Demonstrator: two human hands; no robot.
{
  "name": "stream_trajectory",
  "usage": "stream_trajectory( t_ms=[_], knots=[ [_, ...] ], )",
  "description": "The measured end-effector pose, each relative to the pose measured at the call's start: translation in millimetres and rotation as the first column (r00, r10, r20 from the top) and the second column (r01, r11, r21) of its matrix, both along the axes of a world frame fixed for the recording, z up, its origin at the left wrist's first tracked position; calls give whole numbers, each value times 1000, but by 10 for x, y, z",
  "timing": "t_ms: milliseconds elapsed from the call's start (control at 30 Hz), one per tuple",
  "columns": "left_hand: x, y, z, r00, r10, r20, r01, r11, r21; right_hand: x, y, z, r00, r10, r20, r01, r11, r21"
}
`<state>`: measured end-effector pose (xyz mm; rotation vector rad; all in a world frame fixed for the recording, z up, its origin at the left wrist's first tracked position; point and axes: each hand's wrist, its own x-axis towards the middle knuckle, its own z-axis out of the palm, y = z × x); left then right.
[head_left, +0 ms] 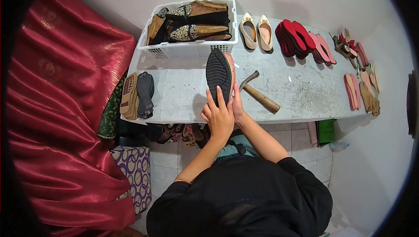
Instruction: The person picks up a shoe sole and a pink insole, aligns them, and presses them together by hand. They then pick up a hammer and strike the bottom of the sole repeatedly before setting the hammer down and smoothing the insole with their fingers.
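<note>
Over the front of the table I hold a shoe (219, 73) with its ridged black sole facing up and its toe pointing away from me. A pinkish patterned strip shows along its right side. My left hand (219, 115) grips the heel end, its fingers lying along the sole. On the right edge of the shoe, my right hand (237, 105) is closed around its side; part of that hand is hidden behind the shoe. Just right of my hands lies a hammer (261, 97) with a wooden handle and a dark metal head.
Behind the shoe stands a white basket (187, 50) of shoes on wooden lasts. Cream flats (248, 32), red insoles (293, 38) and pink insoles (322, 48) line the back of the table (183, 99). Tan soles (129, 95) and dark grey soles (145, 93) are stacked at left.
</note>
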<state>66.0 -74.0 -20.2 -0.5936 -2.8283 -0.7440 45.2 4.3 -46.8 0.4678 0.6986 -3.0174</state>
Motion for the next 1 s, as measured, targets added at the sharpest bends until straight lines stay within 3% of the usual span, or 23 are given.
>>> stream_trajectory(
  t_ms=[133,200,300,433,500,533,600,633,667,700,733,767,800,867,933,1000],
  knots=[
    [-5,-42,-176,994,-80,-75,84,995,54,22,96,-173,993,78,-87,-82,996,-40],
    [22,-46,-231,988,-108,-106,118,989,89,20,126,-200,988,100,-119,-97,995,34],
    [23,-62,-246,986,-129,-110,132,991,22,38,139,-131,977,115,-178,-104,992,70],
    [-22,-106,-184,979,-153,-132,144,987,-73,34,160,-113,977,115,-179,-95,988,120],
    [-115,-176,-175,977,-176,-124,189,977,98,-26,168,-179,1000,12,-26,-7,982,187],
    [-182,-201,-201,975,-182,-125,194,976,99,-13,187,-205,1000,6,-26,-1,982,188],
    [-351,-238,-325,986,-98,-134,153,850,505,39,223,-248,991,128,-49,-120,982,144],
    [-399,-225,-192,975,-167,146,19,718,696,115,217,-108,962,237,-139,-235,972,30],
    [-413,-228,-50,756,-367,541,-325,508,798,149,185,-65,962,236,-138,-234,972,28],
    [-497,-236,-62,664,-459,590,-374,480,794,172,152,-37,961,275,-26,-273,960,64],
    [-598,-267,-86,561,-547,621,-422,456,784,191,127,-29,948,306,85,-314,945,96],
    [-692,-287,-97,459,-599,656,-451,479,753,211,143,-133,929,368,29,-369,923,112],
    [-733,-251,-142,459,-603,653,-446,479,756,233,127,-155,931,364,27,-364,924,115],
    [-774,-185,-243,535,-628,566,-476,330,815,284,117,-205,937,347,49,-349,913,209],
    [-740,-199,-186,528,-638,560,-492,307,814,364,149,-125,936,353,19,-344,896,281],
    [-745,-188,-155,635,-597,490,-519,139,843,413,116,-58,914,395,90,-389,793,468]
  ],
)
